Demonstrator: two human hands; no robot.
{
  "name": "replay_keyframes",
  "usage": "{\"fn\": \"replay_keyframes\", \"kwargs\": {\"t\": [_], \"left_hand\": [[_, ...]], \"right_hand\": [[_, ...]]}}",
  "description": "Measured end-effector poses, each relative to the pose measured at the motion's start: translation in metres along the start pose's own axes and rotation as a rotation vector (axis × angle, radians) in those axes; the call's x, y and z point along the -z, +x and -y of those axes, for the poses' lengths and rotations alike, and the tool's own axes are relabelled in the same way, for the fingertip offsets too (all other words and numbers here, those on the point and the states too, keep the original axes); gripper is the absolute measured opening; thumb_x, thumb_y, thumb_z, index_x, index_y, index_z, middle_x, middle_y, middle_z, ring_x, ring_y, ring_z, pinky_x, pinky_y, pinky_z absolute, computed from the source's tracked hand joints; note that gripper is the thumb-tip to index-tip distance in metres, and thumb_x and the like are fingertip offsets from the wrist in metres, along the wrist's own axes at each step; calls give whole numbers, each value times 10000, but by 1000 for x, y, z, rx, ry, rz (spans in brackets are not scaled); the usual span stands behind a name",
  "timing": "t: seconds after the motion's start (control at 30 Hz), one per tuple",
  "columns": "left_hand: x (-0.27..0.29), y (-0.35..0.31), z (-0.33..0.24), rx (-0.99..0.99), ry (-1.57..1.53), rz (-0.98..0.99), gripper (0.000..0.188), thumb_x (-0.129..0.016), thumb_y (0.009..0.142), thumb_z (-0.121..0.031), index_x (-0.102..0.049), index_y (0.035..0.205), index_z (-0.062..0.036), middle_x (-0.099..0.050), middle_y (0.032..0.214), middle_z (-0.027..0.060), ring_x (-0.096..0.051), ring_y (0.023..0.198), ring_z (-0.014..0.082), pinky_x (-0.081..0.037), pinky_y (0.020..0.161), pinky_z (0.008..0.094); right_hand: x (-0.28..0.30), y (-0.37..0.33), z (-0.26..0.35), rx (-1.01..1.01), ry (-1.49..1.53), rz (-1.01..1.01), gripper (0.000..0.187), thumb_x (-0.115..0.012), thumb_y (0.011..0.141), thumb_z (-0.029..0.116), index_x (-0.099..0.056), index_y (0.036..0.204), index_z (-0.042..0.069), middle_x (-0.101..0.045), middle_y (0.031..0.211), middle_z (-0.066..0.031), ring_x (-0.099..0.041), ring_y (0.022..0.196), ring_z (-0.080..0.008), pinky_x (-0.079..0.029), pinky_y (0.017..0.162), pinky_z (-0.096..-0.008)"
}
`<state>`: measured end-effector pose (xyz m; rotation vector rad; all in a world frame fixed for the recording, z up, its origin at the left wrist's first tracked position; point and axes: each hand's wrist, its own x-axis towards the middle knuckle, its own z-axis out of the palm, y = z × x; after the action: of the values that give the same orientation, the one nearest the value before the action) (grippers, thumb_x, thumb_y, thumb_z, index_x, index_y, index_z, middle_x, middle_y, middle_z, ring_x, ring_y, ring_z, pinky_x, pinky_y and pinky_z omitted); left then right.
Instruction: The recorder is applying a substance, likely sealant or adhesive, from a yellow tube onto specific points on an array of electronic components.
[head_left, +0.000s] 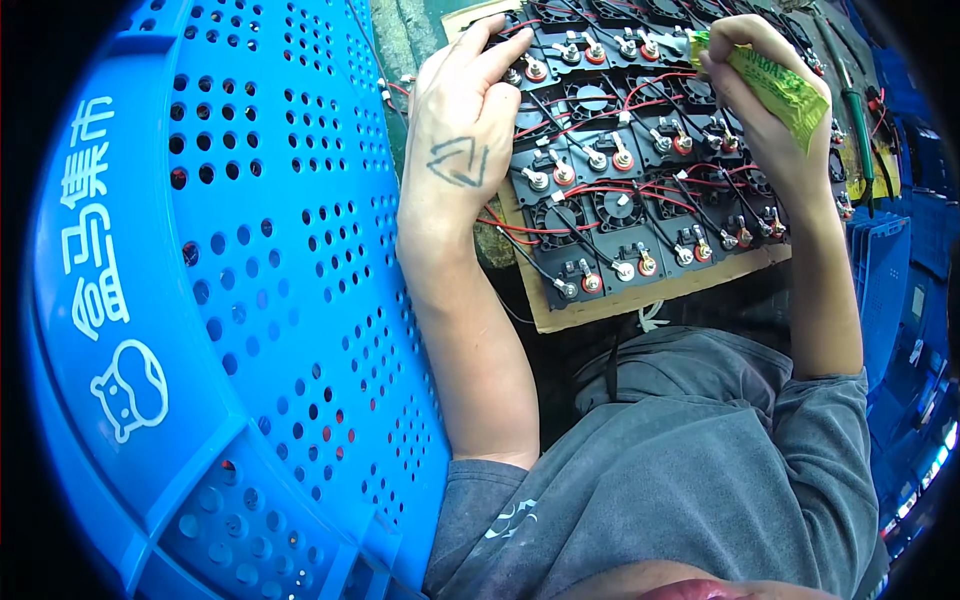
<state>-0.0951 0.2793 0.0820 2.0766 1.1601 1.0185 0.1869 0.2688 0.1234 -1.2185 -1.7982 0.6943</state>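
Rows of black panels lie on a sheet of cardboard, each bearing small black fans, red and black wires and upright metal terminals with red rings. Over the far left corner of these panels is my left hand, its fingers stretched and apart, the tips by a terminal; a triangular mark is drawn on its back. At the far right, my right hand is closed around a crumpled green foil packet. The packet's narrow end points left, close above the far terminals. My right fingertips are partly hidden.
A large blue perforated crate rises along my left side. The cardboard edge shows in front of my lap. Right of the panels lie a green-handled tool and a yellow piece. More blue crates stand at the right.
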Motion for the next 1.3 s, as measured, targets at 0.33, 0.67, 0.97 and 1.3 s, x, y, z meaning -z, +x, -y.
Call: {"fn": "replay_keyframes", "kwargs": {"t": [0.33,0.67,0.97,1.3], "left_hand": [[1,1,-9,-4,91,-28,485,-448,912,-84,-675,1338,-47,-586,1464,148,-521,1354,336,-345,1172,393],[-4,-3,-1,27,149,-39,489,-442,920,-94,-673,1352,-73,-578,1476,134,-512,1357,327,-339,1177,393],[-5,-3,5,-12,189,-90,431,-472,931,-137,-694,1284,-28,-598,1414,176,-536,1260,381,-399,1122,437],[-6,-3,5,-1,181,-93,430,-474,928,-130,-698,1282,-31,-596,1421,177,-533,1265,385,-398,1126,437]], "right_hand": [[-12,-2,-5,82,-66,56,140,-655,939,-58,-635,1071,-16,-620,961,-11,-588,889,-79,-487,811,-227],[-9,-1,-8,101,-43,32,133,-650,940,-53,-637,1063,-3,-621,948,4,-576,832,-63,-472,723,-212],[-10,-1,-6,141,-102,50,164,-652,920,-75,-625,1074,-26,-632,964,-27,-607,911,-98,-503,831,-243],[2,-9,-10,33,-23,-13,157,-649,937,-86,-642,1078,-18,-609,963,-3,-569,891,-73,-477,766,-220]]}}
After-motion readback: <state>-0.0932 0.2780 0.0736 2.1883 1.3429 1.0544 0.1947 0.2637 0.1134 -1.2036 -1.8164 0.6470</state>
